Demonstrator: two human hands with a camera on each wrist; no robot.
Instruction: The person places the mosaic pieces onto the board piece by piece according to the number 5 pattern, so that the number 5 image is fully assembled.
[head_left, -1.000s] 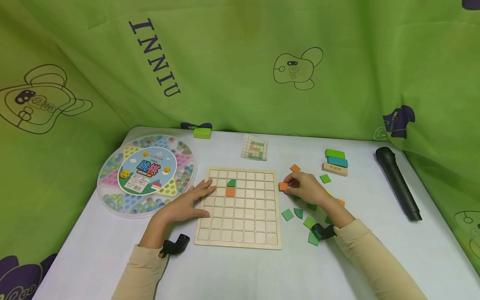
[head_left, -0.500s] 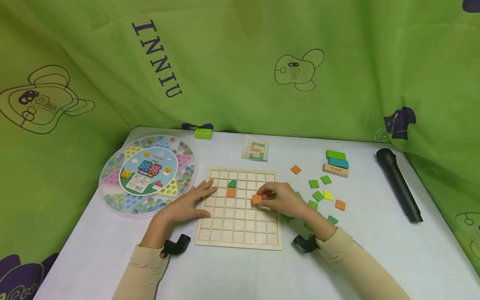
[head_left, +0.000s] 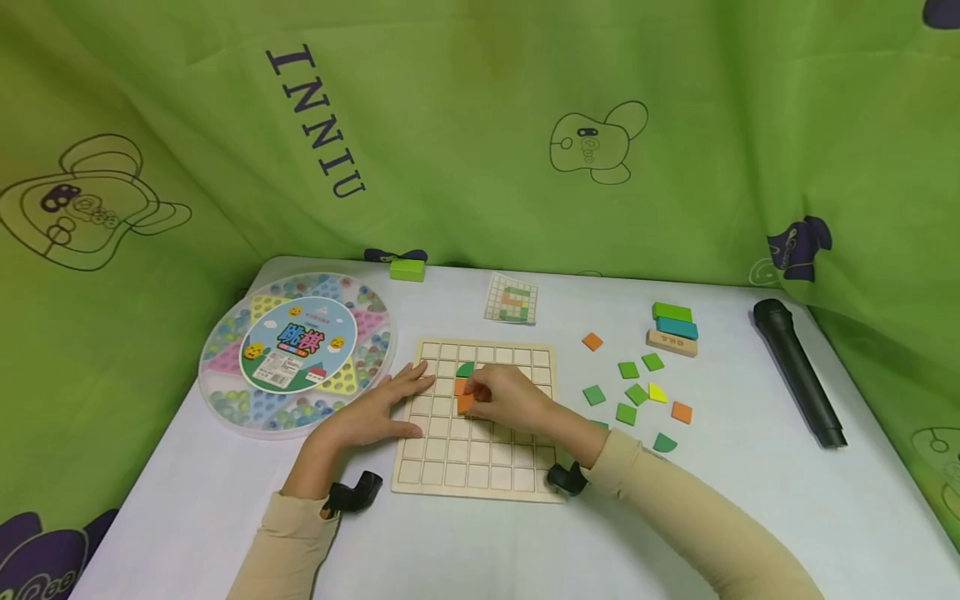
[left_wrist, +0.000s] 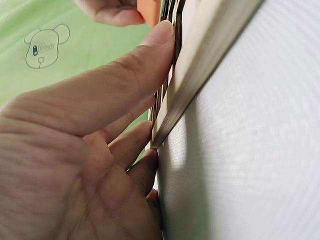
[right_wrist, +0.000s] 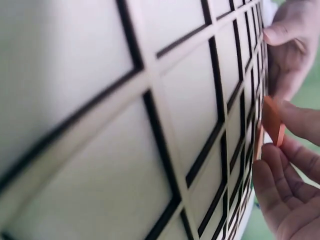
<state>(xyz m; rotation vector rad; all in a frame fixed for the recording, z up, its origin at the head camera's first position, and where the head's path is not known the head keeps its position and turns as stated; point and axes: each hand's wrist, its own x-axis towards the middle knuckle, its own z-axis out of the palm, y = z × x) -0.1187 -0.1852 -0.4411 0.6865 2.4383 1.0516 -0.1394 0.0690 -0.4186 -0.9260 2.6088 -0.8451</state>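
Observation:
A square wooden grid board (head_left: 480,475) lies on the white table. My right hand (head_left: 513,400) pinches an orange square tile (right_wrist: 272,120) between thumb and fingers, tilted close over the board. In the head view this tile overlaps the cell just below another orange tile (head_left: 460,386) set in the grid. Above that one sits a green quarter-round tile (head_left: 466,368). My left hand (head_left: 378,408) rests at the board's left edge with fingers spread; the left wrist view shows its thumb (left_wrist: 160,35) on the board's rim.
Loose green, orange and yellow tiles, such as a yellow one (head_left: 657,392), lie right of the board. A pattern card (head_left: 512,298) lies behind it. A round marble game box (head_left: 296,354) stands left, stacked coloured blocks (head_left: 672,327) back right, a black microphone (head_left: 798,371) far right.
My right hand has carried the orange tile leftward from beside the board's right edge to the cell below the placed orange tile. The left hand has stayed in place.

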